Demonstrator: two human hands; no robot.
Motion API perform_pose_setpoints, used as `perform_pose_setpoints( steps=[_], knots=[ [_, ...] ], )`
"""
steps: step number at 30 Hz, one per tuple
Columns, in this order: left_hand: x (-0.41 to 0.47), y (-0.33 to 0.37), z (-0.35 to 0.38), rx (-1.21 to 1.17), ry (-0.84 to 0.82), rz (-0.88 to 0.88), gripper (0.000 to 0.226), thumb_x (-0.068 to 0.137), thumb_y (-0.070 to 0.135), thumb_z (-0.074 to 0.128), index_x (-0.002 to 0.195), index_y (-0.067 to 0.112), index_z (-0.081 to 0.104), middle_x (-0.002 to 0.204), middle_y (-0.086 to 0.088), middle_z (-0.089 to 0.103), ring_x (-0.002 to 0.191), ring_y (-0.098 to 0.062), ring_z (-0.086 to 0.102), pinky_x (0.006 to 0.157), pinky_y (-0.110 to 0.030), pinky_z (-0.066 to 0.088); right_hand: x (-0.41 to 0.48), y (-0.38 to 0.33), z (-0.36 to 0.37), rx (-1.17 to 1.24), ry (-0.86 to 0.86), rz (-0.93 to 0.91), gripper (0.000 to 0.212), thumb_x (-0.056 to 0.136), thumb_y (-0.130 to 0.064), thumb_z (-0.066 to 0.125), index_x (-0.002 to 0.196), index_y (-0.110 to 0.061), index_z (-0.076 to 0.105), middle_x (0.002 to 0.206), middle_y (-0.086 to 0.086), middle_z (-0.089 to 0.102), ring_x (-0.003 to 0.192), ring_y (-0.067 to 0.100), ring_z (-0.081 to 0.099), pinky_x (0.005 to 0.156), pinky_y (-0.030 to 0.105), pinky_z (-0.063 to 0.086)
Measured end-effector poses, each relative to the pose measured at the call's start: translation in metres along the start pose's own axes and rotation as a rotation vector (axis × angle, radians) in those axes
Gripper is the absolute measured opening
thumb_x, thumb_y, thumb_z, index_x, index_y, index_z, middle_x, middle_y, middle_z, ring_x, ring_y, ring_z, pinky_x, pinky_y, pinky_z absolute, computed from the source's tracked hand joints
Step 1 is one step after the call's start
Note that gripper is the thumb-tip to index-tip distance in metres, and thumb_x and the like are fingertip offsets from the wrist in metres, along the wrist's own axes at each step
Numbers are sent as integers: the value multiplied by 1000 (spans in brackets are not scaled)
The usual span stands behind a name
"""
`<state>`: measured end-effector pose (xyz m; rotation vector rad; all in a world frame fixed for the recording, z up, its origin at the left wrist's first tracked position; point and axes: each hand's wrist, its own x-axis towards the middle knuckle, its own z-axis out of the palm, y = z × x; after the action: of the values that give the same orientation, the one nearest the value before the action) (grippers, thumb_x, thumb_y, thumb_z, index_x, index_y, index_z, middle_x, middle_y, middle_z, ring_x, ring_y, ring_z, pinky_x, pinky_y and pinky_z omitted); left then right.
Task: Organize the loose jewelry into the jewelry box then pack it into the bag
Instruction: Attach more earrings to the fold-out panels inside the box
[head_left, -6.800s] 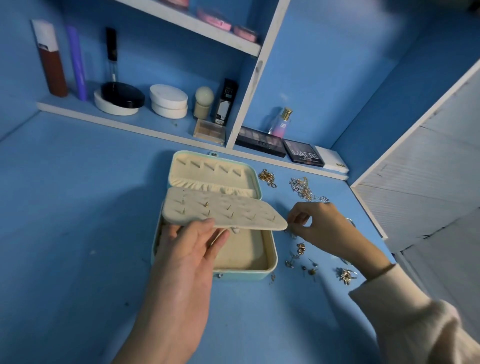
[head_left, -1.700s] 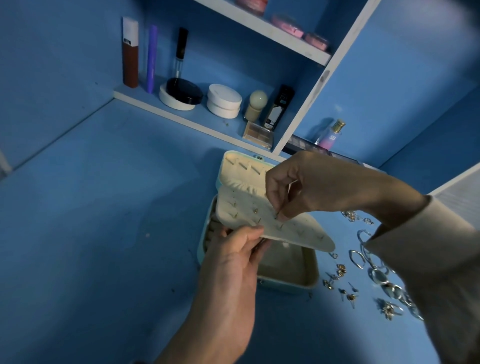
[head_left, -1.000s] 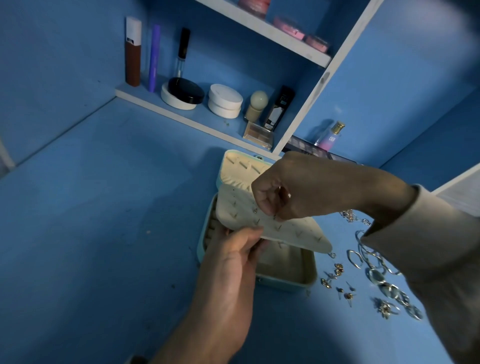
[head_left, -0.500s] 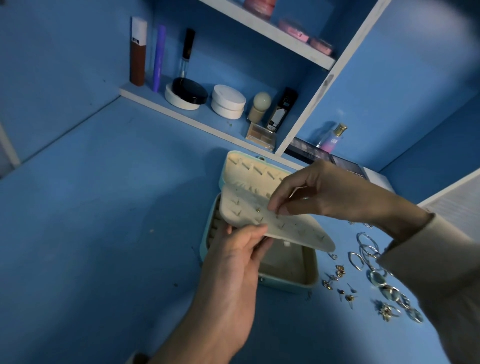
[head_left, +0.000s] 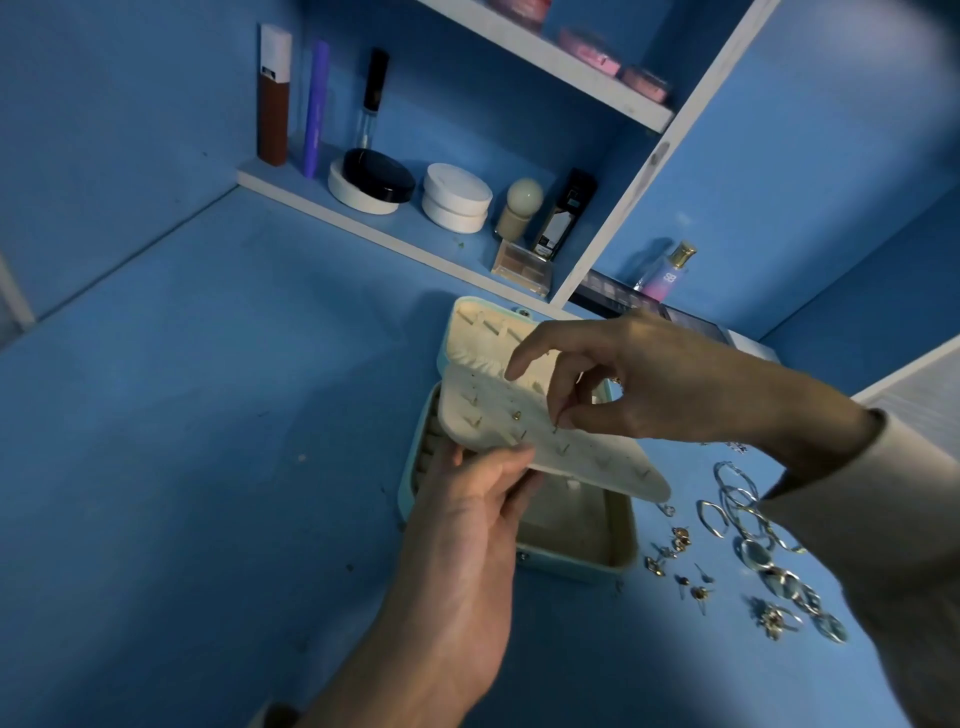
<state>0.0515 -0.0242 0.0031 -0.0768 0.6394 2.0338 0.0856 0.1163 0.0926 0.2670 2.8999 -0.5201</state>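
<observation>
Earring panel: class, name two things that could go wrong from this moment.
1. The earring panel is tilted, held only at one edge by the left hand; pressing the stud earring with the right hand could make it slip.
2. The sleeve hangs over the loose rings and might scatter them.

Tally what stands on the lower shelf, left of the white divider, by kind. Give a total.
Slim upright tubes: 3
Round compact stacks: 2
Ball-topped applicator: 1
Dark bottle: 1
Flat palette: 1
Total: 8
</observation>
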Motion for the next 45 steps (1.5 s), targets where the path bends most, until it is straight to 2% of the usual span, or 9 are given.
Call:
perform_pose_setpoints(
  steps=[3,7,11,14,22,30,38,42,45],
  knots=[
    [-1,0,0,-7,7,-6,52,66,6,56,117,10,61,112,-7,70,108,-18,64,92,-27,48,-1,3,2,5,48,-13,43,77,5,66,110,-22,58,73,-6,70,69,10,65,72,14,50],
    [-2,0,0,-6,9,-8,52,66,6,57,118,11,61,111,-7,70,108,-18,64,95,-28,46,-4,6,5,-14,65,-43,45,77,5,66,111,-22,57,74,-5,70,69,11,65,72,18,51],
    [-2,0,0,-13,16,-15,52,66,6,57,117,10,61,112,-8,70,109,-19,63,99,-31,45,-8,7,9,-64,110,-109,49,75,9,65,116,-17,56,72,-3,68,66,8,61,69,11,47],
    [-2,0,1,-2,13,-8,53,67,6,57,119,10,61,112,-9,69,109,-19,64,97,-31,47,-9,8,11,-32,143,-104,54,76,8,66,121,-18,53,73,-4,67,67,9,61,72,17,50],
    [-2,0,0,11,7,0,54,68,4,57,122,9,59,114,-8,69,110,-19,63,94,-30,48,-10,12,12,313,130,68,60,78,9,67,123,-27,49,78,5,69,74,22,63,82,38,54],
    [-2,-1,-1,-1,0,8,58,65,6,58,124,9,58,115,-9,68,110,-19,63,96,-31,47,-9,12,11,365,123,133,64,77,9,68,122,-32,47,78,5,70,75,29,64,82,48,52],
    [1,0,-2,-22,-1,-12,59,66,5,57,125,8,56,117,-11,67,114,-21,61,99,-33,46,-15,14,20,511,210,157,68,75,14,66,123,-29,44,77,13,70,69,29,63,77,44,53],
    [1,-2,-3,-19,-1,-17,53,71,2,56,124,8,58,116,-10,68,112,-20,62,98,-32,46,-16,11,20,350,214,108,71,77,10,68,128,-32,41,76,4,71,72,24,65,79,37,55],
    [1,-1,-3,-17,12,-14,58,65,5,58,123,10,59,116,-10,68,111,-20,63,97,-31,47,-15,8,17,283,184,83,72,77,10,67,129,-32,40,76,1,71,72,21,65,79,34,55]
  ],
)
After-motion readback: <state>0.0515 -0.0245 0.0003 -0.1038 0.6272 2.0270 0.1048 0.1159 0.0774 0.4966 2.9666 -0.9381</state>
